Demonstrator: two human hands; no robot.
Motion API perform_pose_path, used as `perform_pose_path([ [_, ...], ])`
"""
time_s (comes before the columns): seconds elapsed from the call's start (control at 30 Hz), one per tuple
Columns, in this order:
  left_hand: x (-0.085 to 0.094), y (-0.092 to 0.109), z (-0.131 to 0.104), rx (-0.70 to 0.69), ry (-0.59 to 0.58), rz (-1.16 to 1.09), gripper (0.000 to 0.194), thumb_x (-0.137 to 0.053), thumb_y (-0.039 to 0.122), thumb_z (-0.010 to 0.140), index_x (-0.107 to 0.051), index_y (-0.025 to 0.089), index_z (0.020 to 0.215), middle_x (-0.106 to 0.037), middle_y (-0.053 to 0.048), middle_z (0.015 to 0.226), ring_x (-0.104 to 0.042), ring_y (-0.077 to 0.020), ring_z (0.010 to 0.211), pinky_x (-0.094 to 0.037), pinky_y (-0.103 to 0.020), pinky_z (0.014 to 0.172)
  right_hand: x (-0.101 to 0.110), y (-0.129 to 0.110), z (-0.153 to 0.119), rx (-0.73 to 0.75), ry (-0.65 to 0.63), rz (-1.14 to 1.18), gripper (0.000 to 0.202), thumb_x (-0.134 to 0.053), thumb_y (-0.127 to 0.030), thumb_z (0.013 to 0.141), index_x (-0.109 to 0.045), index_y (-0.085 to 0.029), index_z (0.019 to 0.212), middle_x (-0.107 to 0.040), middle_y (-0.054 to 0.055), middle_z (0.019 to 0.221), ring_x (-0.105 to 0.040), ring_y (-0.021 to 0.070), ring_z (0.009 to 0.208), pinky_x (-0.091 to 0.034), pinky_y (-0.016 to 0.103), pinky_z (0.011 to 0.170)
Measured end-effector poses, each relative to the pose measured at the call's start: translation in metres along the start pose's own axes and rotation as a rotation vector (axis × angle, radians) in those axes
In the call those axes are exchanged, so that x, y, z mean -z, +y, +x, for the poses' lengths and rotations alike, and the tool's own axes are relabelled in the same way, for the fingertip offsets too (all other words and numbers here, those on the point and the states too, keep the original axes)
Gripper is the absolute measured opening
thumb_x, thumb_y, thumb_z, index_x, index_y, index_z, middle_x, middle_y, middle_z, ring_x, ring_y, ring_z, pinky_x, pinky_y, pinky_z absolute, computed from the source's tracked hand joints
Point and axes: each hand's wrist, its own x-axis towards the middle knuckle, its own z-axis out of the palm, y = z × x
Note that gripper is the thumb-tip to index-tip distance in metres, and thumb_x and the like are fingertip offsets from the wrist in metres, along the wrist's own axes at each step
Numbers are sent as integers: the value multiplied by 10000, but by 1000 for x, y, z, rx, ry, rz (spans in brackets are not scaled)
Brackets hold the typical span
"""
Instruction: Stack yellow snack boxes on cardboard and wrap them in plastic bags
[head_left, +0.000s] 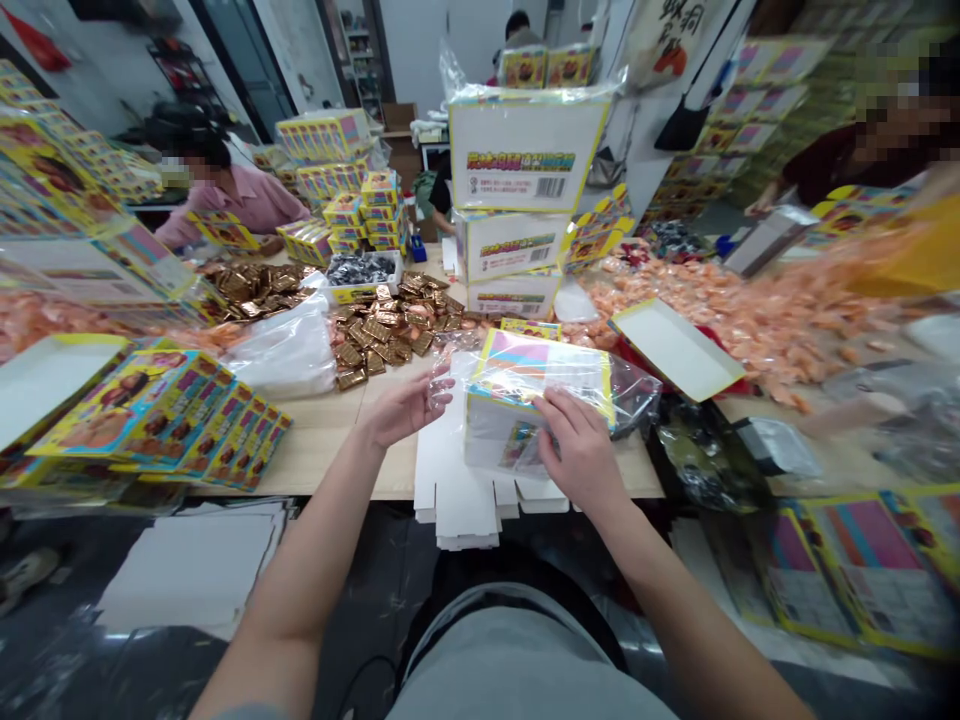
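A box in clear plastic wrap (499, 435) rests on white flattened cardboard (454, 500) at the front of the table. My right hand (574, 435) lies on the box's top front edge, fingers spread over the film. Left of the box, my left hand (412, 402) is raised with its fingers apart and curved, close to loose clear film; no object shows in it. Behind the wrapped box rises a stack of large white boxes with yellow edges (521, 155).
Gold-wrapped pieces (375, 335) lie beyond my left hand, beside plastic bags (289, 345). Printed boxes (172, 410) stand at left. An open tray (679, 345) and orange packets (757, 300) are at right. One person (232, 200) sits back left, another (847, 150) back right.
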Motion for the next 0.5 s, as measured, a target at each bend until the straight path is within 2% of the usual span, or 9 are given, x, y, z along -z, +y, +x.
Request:
perform_pose_path([
  [0.1, 2, -12, 10, -113, -121, -105, 189, -763, 211, 775, -655, 193, 930, -692, -5, 864, -690, -130, 784, -562, -223, 689, 0, -1, 1, 1, 5, -10, 362, -497, -111, 902, -609, -125, 1246, -649, 137, 1270, -583, 283, 1212, -470, 464, 1035],
  [0.17, 0, -17, 16, -156, -156, -115, 253, -840, 262, 705, -625, 185, 814, -677, 6, 851, -685, -134, 802, -557, -219, 683, 1, -2, 0, 2, 5, -18, 362, -484, -101, 907, -612, -124, 1245, -651, 135, 1268, -583, 281, 1212, -468, 462, 1036],
  [0.23, -2, -16, 19, -182, -119, -64, 326, -886, 292, 649, -612, 177, 784, -679, 6, 858, -688, -143, 832, -563, -232, 723, 2, -2, 0, 6, 0, -23, 364, -477, -95, 909, -614, -117, 1246, -651, 137, 1268, -580, 281, 1215, -466, 460, 1039],
  [0.3, -1, -10, 18, -219, -54, 43, 330, -885, 308, 658, -616, 170, 791, -671, 9, 809, -681, -131, 802, -559, -236, 753, 3, -1, -1, 7, -11, -19, 367, -477, -94, 909, -613, -115, 1249, -647, 137, 1274, -574, 280, 1222, -464, 455, 1044],
  [0.4, 6, 5, 12, -284, 25, 255, 285, -840, 330, 723, -621, 163, 796, -618, 29, 692, -616, -80, 661, -523, -190, 674, 1, 3, -2, 5, -23, -6, 379, -481, -97, 906, -604, -130, 1264, -638, 130, 1293, -566, 276, 1233, -462, 454, 1047],
  [0.5, 14, 14, 2, -279, 122, 420, 290, -837, 352, 721, -629, 160, 783, -610, 30, 667, -589, -72, 618, -492, -174, 610, -1, 4, 1, 14, -33, 10, 411, -489, -106, 901, -573, -157, 1300, -630, 126, 1303, -561, 278, 1238, -463, 463, 1047],
])
